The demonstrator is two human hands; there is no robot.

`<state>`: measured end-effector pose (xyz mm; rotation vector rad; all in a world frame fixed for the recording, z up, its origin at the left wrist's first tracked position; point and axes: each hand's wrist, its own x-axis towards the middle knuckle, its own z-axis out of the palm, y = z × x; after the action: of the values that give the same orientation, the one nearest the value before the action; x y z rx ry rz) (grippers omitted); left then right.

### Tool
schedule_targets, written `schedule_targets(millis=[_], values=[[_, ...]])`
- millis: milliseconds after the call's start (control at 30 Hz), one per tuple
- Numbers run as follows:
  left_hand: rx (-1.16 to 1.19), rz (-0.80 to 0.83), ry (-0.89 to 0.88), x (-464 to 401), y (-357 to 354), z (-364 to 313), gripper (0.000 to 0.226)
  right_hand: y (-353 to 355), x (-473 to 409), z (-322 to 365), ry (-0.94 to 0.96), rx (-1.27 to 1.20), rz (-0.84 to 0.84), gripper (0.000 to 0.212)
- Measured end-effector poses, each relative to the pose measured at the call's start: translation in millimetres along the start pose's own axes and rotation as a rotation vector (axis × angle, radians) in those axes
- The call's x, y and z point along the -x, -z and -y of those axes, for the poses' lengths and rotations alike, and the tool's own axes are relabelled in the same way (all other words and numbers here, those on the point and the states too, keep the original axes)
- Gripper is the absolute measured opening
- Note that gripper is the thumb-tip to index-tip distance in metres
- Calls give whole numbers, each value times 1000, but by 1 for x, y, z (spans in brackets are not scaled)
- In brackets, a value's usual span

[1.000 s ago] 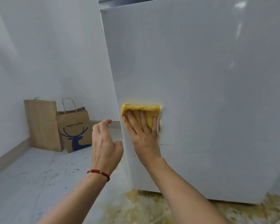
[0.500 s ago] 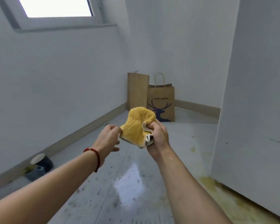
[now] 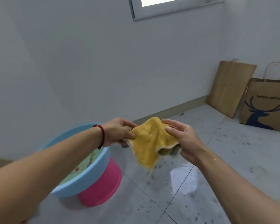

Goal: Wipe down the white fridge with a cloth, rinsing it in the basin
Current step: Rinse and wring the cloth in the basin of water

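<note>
Blue basin [image 3: 94, 173] on a pink stool [image 3: 103, 188] blocks low left; 2 paper bags [image 3: 249, 97] stand far right; floor [image 3: 200, 199] between seems open.

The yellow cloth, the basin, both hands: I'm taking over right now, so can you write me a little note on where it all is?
Left hand: pinches one edge of the yellow cloth.
Right hand: grips the other side; the cloth hangs between them, above the floor.
Blue basin: low on the left, set on a pink stand, with murky water in it, partly hidden by the left arm.
Fridge: not in view.
Done: cannot tell from this view how much of the fridge is wiped.
Left: probably dip and rinse the cloth in the basin, wring it, then go back to wiping.
</note>
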<state>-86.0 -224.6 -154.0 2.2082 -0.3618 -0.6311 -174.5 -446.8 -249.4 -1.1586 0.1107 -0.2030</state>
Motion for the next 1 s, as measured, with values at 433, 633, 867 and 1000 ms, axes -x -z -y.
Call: schedule_targets(millis=[433, 633, 867, 1000], values=[[243, -16, -326, 15, 237, 127, 13, -229, -108, 11, -242, 802, 621, 76], [208, -106, -249, 40, 294, 206, 20, -322, -156, -42, -249, 1128, 827, 41], [586, -523, 51, 5, 241, 273, 19, -324, -191, -75, -235, 1131, 743, 42], [38, -597, 389, -31, 212, 309, 19, -324, -210, -144, -164, 1869, 732, 79]])
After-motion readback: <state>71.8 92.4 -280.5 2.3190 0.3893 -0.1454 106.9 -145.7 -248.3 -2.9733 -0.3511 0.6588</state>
